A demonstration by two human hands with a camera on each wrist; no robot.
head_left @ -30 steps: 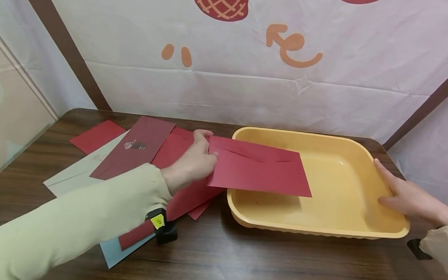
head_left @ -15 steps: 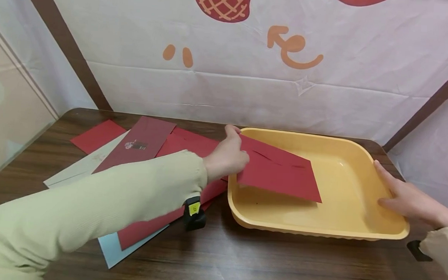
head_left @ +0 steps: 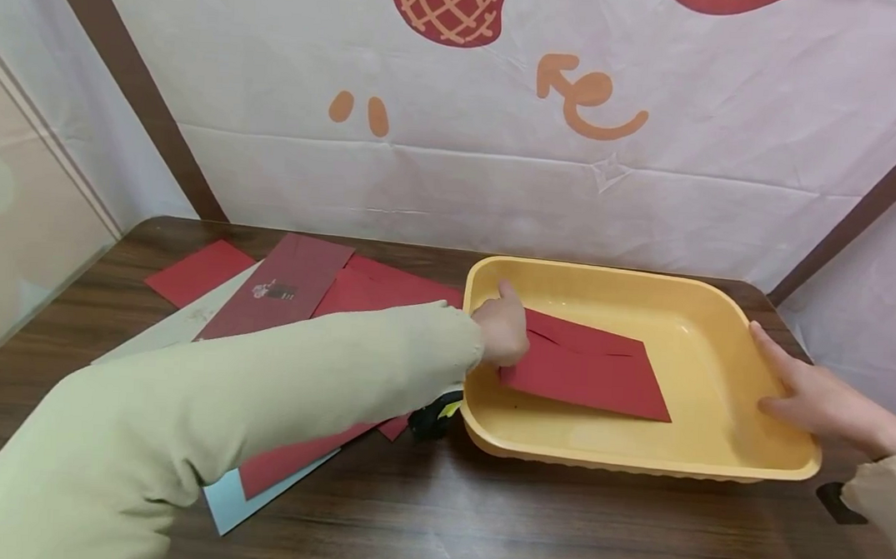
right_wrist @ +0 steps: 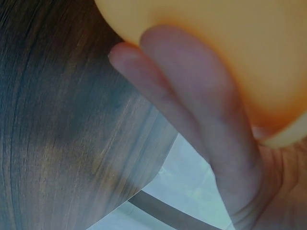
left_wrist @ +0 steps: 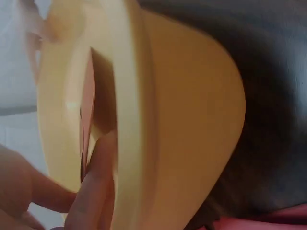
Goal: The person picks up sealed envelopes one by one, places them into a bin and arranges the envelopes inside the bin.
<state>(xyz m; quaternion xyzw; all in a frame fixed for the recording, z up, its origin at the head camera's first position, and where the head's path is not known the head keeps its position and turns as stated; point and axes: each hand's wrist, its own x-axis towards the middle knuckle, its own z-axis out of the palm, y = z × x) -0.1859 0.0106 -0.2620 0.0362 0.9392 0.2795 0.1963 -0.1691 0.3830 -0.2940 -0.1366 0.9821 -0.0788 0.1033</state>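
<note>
My left hand [head_left: 503, 327] reaches over the near-left wall of a yellow plastic tray [head_left: 635, 464] and pinches one end of a red envelope [head_left: 590, 369]. Seen from the left wrist, the envelope [left_wrist: 88, 110] is edge-on inside the tray, its end between thumb and fingers. In the head view its far end slants down over the tray floor. My right hand [head_left: 814, 395] grips the tray's right side, thumb inside the wall. The right wrist view has its fingers [right_wrist: 201, 100] lying against the tray's outer wall [right_wrist: 249, 38].
Left of the tray lies an overlapping spread of envelopes: a small red one [head_left: 199, 272], a dark red one [head_left: 286, 282] with a printed mark, a pale one [head_left: 183, 322] and a light blue one [head_left: 231, 503]. A printed cloth [head_left: 452, 188] hangs behind the wooden table [head_left: 482, 531].
My left hand has carried the red envelope rightward and down into the tray, from above its left rim. The right hand has stayed on the tray.
</note>
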